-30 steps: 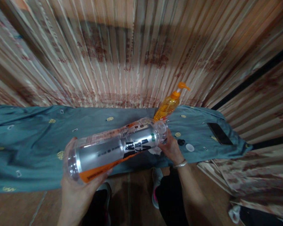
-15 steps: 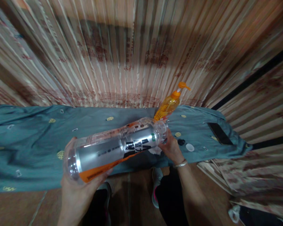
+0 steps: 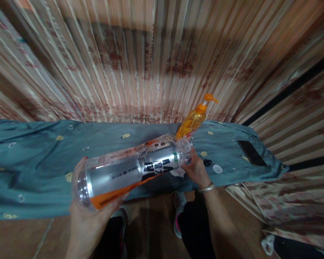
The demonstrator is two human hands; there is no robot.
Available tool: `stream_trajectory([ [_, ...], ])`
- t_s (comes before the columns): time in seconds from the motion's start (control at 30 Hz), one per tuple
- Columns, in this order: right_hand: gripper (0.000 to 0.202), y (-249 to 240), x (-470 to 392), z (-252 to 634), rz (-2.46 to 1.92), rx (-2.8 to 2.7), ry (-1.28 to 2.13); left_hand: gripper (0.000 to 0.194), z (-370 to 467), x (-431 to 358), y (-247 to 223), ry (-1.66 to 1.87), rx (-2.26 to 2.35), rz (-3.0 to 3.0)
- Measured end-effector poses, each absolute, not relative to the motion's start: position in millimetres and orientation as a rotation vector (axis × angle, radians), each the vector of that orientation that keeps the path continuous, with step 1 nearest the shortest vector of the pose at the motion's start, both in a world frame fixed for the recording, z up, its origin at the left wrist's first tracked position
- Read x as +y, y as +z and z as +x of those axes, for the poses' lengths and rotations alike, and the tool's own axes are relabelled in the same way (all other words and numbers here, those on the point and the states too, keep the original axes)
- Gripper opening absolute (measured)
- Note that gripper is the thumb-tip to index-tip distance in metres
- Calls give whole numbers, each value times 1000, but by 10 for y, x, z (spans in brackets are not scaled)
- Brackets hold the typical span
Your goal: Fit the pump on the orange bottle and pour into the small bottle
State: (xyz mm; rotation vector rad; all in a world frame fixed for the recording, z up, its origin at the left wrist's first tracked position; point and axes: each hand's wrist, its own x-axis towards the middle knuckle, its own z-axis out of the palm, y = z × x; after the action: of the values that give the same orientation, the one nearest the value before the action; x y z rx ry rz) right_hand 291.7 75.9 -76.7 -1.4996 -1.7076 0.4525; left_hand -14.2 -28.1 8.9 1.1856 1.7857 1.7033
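A large clear plastic bottle (image 3: pixel 129 169) with a silver and orange label is held nearly level above the cloth, its neck pointing right. My left hand (image 3: pixel 93 216) is wrapped around the base end, fingers partly hidden behind it. My right hand (image 3: pixel 196 167), with a bracelet at the wrist, is closed around the neck end; some of its fingers are hidden by the bottle. No cap shows on the mouth. Just behind the neck stands an orange pump bottle (image 3: pixel 193 120) of yellow liquid. Part of a white crumpled item (image 3: pixel 177 172) shows under the neck.
A green patterned cloth (image 3: pixel 105 133) covers the long surface. To the right lie a small black item (image 3: pixel 207 163), a white disc (image 3: pixel 217 168) and a black phone (image 3: pixel 251 153). A pleated curtain (image 3: pixel 135 72) hangs behind, and a dark bar (image 3: pixel 291 86) slants at right.
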Motion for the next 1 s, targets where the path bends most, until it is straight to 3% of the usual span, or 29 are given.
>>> stream_trajectory([
  [0.17, 62, -752, 755, 2912, -1501, -1707, 461, 112, -129, -294, 88, 1689, 1777, 1174],
  [0.4, 62, -746, 753, 2917, -1511, -1699, 491, 128, -122, -283, 98, 1707, 1756, 1120],
  [0.7, 61, -755, 761, 2914, -1494, -1709, 470, 116, -128, -279, 70, 1718, 1740, 1145],
  [1.0, 59, -781, 764, 2910, -1466, -1697, 438, 123, -181, -254, 4, 1762, 1728, 1224],
])
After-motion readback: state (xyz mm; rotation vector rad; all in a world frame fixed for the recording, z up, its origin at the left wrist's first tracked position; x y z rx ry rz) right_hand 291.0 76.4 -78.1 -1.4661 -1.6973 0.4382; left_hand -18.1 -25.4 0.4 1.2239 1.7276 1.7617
